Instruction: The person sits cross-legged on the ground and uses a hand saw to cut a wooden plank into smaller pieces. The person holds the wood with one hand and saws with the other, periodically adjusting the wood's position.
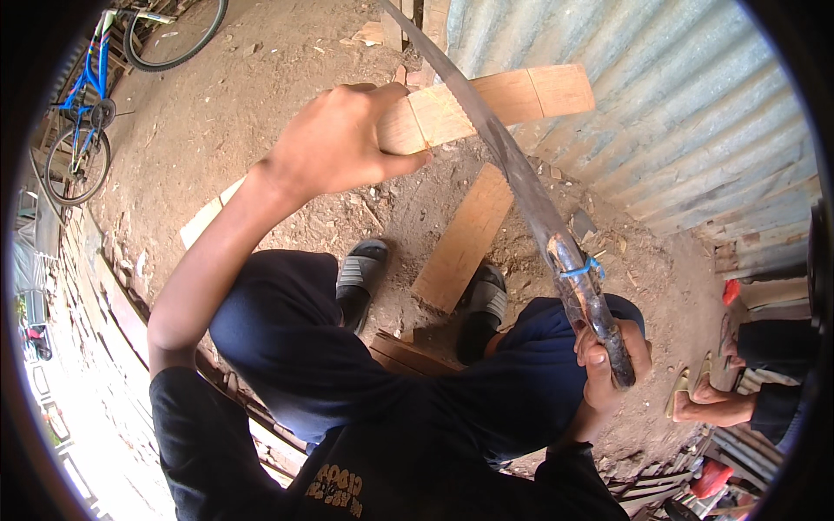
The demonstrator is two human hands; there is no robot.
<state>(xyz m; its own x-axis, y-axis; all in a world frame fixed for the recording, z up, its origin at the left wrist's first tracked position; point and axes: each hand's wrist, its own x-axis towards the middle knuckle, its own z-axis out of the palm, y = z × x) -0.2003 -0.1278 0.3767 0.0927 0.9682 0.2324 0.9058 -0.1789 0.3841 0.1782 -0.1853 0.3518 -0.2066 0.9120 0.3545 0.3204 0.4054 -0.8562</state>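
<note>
So the left hand [334, 139] is gripping a wooden board [486, 104], fingers wrapped tight around it, holding it up off the ground. The right hand [608, 365] is clamped around the dark handle of a long blade [521, 182], which is crossing the board just right of the left fingers. Can't see any real cut in it yet, so most of the work looks left. Below the fingers a second plank [465, 234] is lying on the dirt floor [243, 95], corrugated metal sheet [678, 113] to the right, blue bicycle [87, 104] far left.
</note>
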